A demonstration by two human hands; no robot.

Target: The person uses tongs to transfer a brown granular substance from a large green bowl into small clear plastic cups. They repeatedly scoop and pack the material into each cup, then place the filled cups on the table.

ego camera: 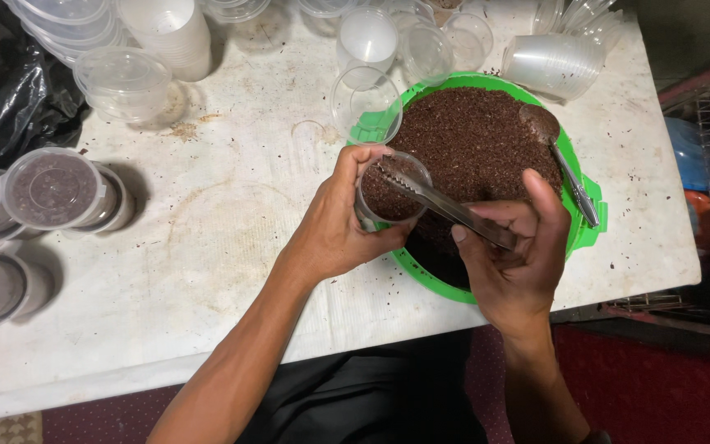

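Now cup in left hand, tongs in right hand

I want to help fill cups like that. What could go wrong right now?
1. The left hand tilts the cup over the green bowl; tipped further, the brown grains might spill onto the table.
2. The utensil in the right hand presses across the cup's rim, which might flick grains out.
3. An empty cup stands right at the bowl's edge and could get knocked over.
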